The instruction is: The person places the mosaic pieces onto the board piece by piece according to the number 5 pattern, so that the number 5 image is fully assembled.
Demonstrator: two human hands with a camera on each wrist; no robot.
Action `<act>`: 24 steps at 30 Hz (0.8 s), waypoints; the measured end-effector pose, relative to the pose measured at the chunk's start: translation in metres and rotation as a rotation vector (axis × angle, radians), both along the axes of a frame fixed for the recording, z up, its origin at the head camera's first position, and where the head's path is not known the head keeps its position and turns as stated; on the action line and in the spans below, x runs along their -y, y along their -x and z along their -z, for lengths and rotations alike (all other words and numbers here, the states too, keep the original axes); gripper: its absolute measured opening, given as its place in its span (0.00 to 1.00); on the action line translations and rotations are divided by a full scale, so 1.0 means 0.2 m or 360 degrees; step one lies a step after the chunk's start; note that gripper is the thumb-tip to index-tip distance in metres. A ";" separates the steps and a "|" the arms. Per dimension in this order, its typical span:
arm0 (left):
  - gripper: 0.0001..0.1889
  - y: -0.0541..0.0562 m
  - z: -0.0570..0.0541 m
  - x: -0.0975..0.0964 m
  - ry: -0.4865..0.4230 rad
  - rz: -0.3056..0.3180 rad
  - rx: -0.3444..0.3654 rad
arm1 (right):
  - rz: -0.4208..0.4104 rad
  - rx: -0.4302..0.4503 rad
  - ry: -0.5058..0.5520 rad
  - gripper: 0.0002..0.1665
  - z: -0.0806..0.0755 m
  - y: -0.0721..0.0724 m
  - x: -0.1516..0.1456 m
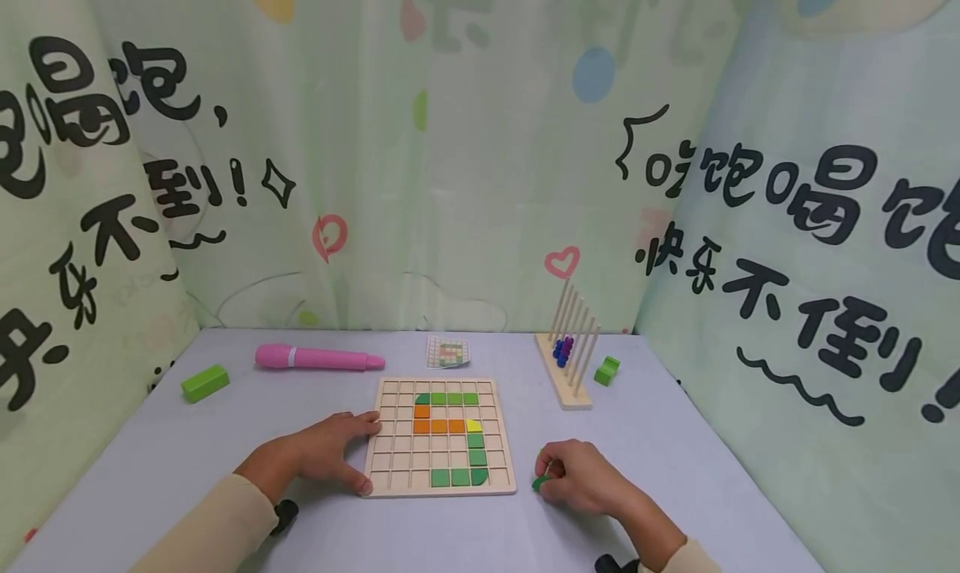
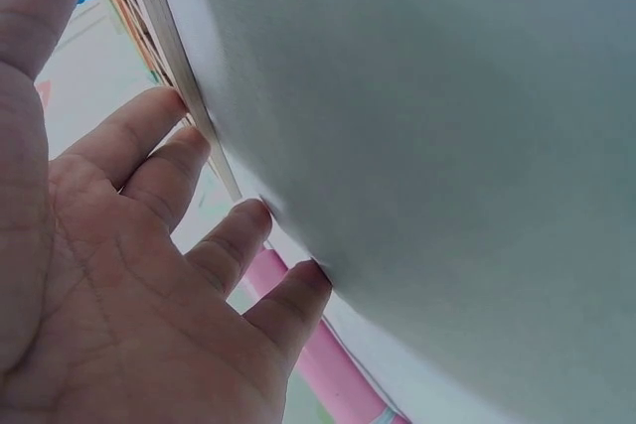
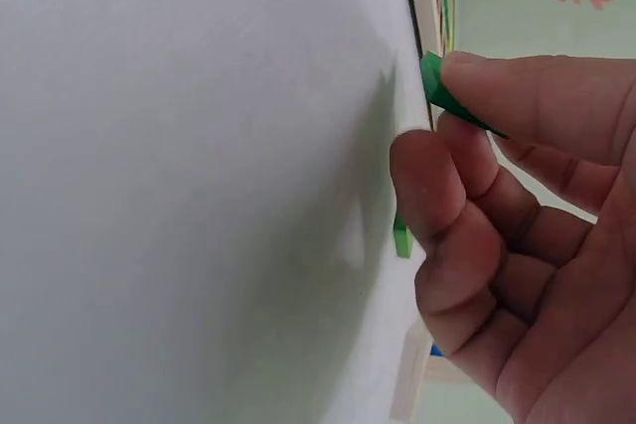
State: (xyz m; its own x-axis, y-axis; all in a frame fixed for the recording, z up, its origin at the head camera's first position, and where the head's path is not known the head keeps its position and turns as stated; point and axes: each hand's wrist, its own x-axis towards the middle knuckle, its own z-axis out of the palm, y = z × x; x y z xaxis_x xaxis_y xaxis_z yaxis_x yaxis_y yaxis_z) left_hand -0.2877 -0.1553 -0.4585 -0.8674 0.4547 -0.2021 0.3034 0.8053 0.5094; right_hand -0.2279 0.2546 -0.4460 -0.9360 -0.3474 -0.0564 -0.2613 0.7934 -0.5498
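A wooden grid board (image 1: pixel 392 456) lies flat on the table, with green, orange and yellow tiles forming an S-like path in its squares. My left hand (image 1: pixel 322 454) rests at the board's left side, thumb on the near corner and fingers spread along the edge. In the left wrist view, the fingertips (image 2: pixel 171 98) touch that edge. Just right of the board, my right hand (image 1: pixel 585 477) pinches a small dark green tile (image 3: pixel 433 81) between thumb and forefinger. A lighter green piece (image 3: pixel 402 237) shows behind those fingers, mostly hidden.
Behind the board lies a small pattern card (image 1: pixel 447 353). A pink pen-shaped stick (image 1: pixel 322 358) and a green block (image 1: pixel 205 384) are at back left. At back right stand a pegged wooden rack (image 1: pixel 573 389) with blue and purple beads and further green blocks (image 1: pixel 607 371).
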 end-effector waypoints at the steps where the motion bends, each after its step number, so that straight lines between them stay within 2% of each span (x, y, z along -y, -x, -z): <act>1: 0.52 0.00 0.00 0.00 0.0000 -0.0001 0.0002 | 0.0003 -0.0010 0.0009 0.09 0.00 0.00 0.01; 8: 0.53 0.00 0.00 0.00 -0.0008 -0.0005 0.0016 | -0.0074 -0.0066 0.0109 0.07 -0.03 0.04 0.13; 16: 0.53 -0.01 0.00 0.00 -0.0018 -0.0007 0.0020 | -0.0184 -0.0087 0.0191 0.09 -0.01 0.08 0.32; 24: 0.53 0.00 0.00 0.01 -0.0009 0.0000 0.0011 | -0.0245 -0.0076 0.0209 0.08 -0.02 0.14 0.51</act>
State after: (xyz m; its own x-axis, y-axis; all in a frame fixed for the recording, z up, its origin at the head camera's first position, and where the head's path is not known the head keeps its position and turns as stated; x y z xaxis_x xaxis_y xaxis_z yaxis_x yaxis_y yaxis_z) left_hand -0.2870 -0.1571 -0.4576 -0.8659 0.4560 -0.2056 0.3001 0.8024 0.5158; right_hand -0.2557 0.1522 -0.4411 -0.8718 -0.4881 0.0416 -0.4022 0.6645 -0.6298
